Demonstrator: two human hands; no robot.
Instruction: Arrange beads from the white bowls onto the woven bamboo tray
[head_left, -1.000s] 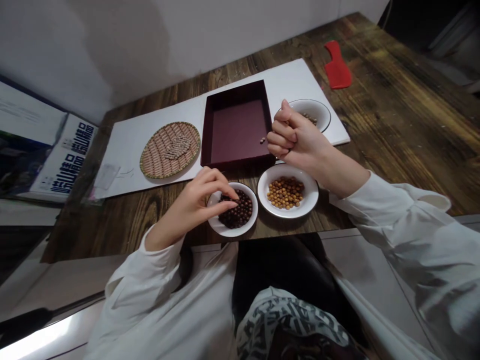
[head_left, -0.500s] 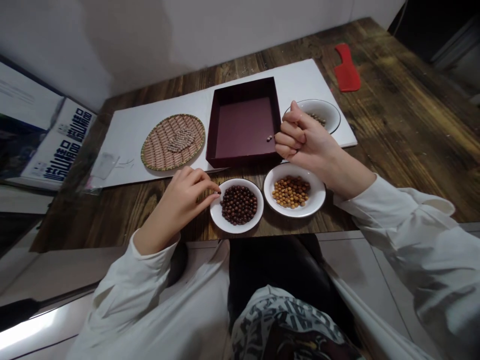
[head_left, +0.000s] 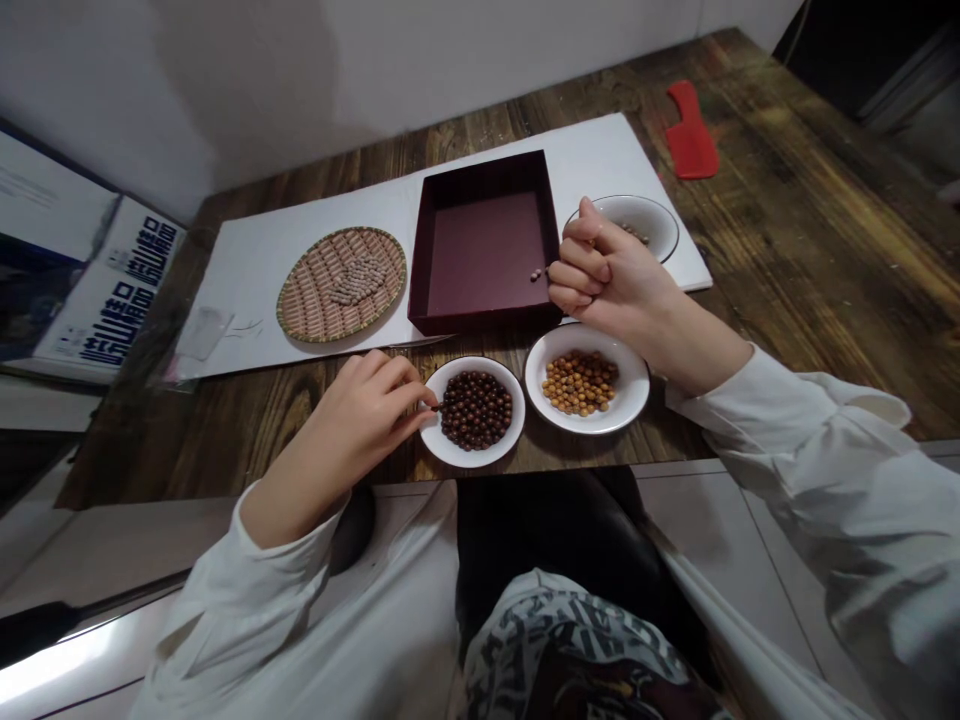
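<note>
My left hand (head_left: pixel 352 425) sits at the left rim of a white bowl (head_left: pixel 448 440), pinching a dark bead (head_left: pixel 434 407) between its fingertips. That bowl holds a heap of dark brown beads (head_left: pixel 476 410). My right hand (head_left: pixel 615 285) is curled closed above the right wall of a maroon box (head_left: pixel 484 250), and its fingers hide anything inside. Several small beads (head_left: pixel 535 274) lie on the box floor near its knuckles. Behind that hand stands a white bowl (head_left: pixel 637 215) with a few beads, partly hidden. A white bowl (head_left: pixel 586 375) of golden beads (head_left: pixel 580 383) is just below it.
A round woven tray (head_left: pixel 341 285) with rows of pinkish beads lies left of the box on a white board (head_left: pixel 630 165). A red comb (head_left: pixel 691 130) lies on the wooden table (head_left: pixel 795 260) at the back. Printed boxes (head_left: pixel 112 280) stand at the far left.
My left hand has moved from over the dark beads back to the bowl's left rim, with a bead between its fingertips. My right hand stays closed in about the same place.
</note>
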